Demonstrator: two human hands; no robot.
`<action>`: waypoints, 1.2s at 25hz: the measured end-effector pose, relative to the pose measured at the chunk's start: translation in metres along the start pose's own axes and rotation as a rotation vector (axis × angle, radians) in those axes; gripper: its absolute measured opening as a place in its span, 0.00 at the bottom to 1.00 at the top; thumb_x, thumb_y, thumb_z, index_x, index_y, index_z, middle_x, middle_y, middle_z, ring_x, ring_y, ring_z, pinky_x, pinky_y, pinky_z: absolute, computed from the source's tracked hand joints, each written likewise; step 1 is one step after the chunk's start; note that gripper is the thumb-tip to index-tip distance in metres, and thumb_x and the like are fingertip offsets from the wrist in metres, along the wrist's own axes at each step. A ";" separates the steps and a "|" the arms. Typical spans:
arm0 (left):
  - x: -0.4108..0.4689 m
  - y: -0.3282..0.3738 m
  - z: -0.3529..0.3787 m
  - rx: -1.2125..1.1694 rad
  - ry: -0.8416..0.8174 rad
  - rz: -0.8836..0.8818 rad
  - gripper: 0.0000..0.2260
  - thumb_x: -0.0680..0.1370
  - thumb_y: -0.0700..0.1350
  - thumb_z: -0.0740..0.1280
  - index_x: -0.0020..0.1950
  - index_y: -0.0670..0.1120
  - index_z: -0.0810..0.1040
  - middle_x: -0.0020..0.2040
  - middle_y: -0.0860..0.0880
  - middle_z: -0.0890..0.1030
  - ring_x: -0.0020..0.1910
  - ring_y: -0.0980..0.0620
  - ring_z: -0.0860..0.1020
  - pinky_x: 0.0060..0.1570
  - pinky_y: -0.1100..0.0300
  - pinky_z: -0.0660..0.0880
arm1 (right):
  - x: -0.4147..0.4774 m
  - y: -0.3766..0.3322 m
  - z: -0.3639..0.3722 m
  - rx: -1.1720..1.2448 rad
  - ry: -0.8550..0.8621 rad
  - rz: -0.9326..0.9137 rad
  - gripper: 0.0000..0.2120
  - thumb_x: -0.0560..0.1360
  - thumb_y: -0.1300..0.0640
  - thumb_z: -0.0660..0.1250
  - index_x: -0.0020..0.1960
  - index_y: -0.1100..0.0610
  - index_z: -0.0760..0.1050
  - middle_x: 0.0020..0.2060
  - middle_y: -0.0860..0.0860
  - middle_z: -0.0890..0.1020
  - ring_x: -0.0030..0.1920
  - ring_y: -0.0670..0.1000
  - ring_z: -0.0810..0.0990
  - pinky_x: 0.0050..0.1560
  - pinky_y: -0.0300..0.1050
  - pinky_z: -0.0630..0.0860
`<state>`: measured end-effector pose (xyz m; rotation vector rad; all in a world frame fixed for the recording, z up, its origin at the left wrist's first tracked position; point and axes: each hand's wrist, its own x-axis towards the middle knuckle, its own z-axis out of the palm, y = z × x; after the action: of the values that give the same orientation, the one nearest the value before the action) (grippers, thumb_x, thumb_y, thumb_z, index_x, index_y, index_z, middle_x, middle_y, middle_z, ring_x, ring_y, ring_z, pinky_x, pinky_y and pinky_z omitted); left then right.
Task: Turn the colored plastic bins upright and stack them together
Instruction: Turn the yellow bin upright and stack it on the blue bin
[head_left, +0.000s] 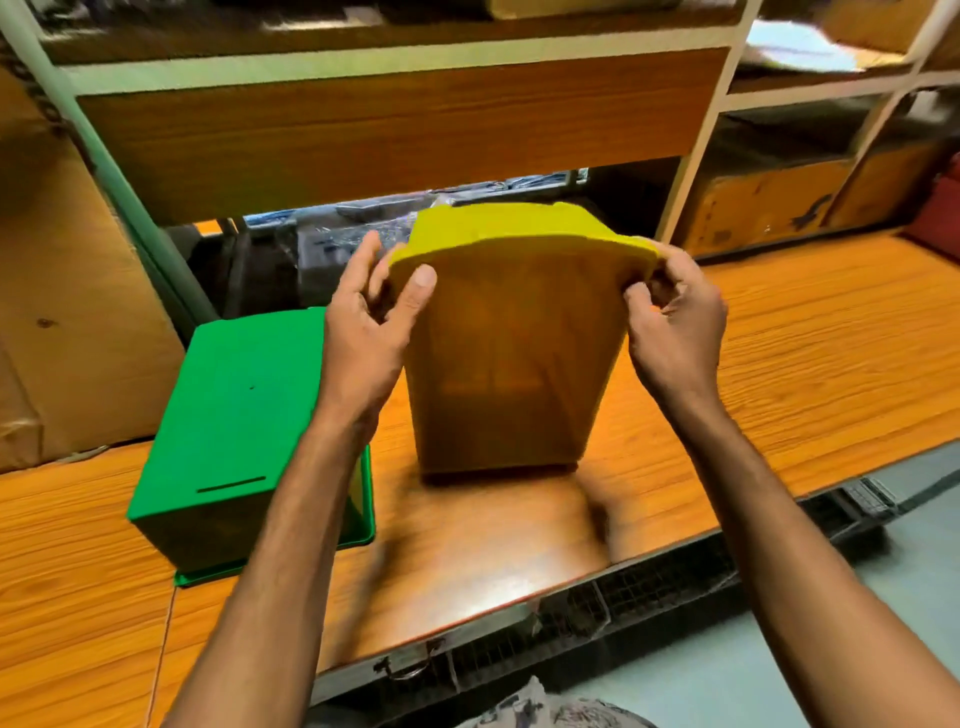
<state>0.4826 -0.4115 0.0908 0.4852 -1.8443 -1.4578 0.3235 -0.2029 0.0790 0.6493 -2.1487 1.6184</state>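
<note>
A yellow plastic bin (511, 364) stands tilted on the wooden table (805, 353), its rim lifted toward the shelf and its lower end resting on the tabletop. My left hand (366, 338) grips the rim's left corner, thumb on the near face. My right hand (675, 322) pinches the rim's right corner. To the left a green plastic bin (234, 426) lies upside down, its flat bottom facing up and its rim on the table; my left forearm crosses over its right side.
A metal shelf frame (395, 135) with a wooden panel overhangs the back of the table. A large cardboard box (67, 312) stands at the left. More boxes (769, 202) sit under the right shelf. The table's front edge runs diagonally below my arms.
</note>
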 end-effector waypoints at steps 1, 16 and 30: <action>0.000 -0.003 0.004 0.026 -0.035 0.013 0.30 0.80 0.51 0.72 0.80 0.48 0.67 0.75 0.57 0.71 0.71 0.64 0.72 0.65 0.70 0.72 | 0.008 0.004 -0.002 0.011 0.047 0.042 0.16 0.76 0.59 0.65 0.62 0.49 0.82 0.43 0.41 0.84 0.44 0.38 0.81 0.48 0.43 0.80; -0.040 -0.019 0.089 0.229 0.134 0.315 0.21 0.75 0.33 0.69 0.65 0.47 0.84 0.52 0.51 0.78 0.46 0.63 0.75 0.39 0.71 0.69 | -0.014 0.103 -0.032 0.406 -0.392 0.682 0.17 0.87 0.58 0.57 0.72 0.44 0.69 0.64 0.56 0.80 0.59 0.53 0.82 0.52 0.51 0.77; -0.013 -0.130 0.082 -0.203 0.254 -0.400 0.19 0.82 0.34 0.64 0.73 0.43 0.75 0.65 0.43 0.82 0.60 0.46 0.82 0.61 0.53 0.77 | -0.056 -0.009 0.007 0.090 -0.544 -0.077 0.30 0.79 0.55 0.67 0.79 0.44 0.65 0.47 0.43 0.69 0.45 0.39 0.70 0.50 0.39 0.73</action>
<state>0.4134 -0.3850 -0.0443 0.9304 -1.4338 -1.7307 0.3749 -0.2040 0.0534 1.3099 -2.3753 1.6410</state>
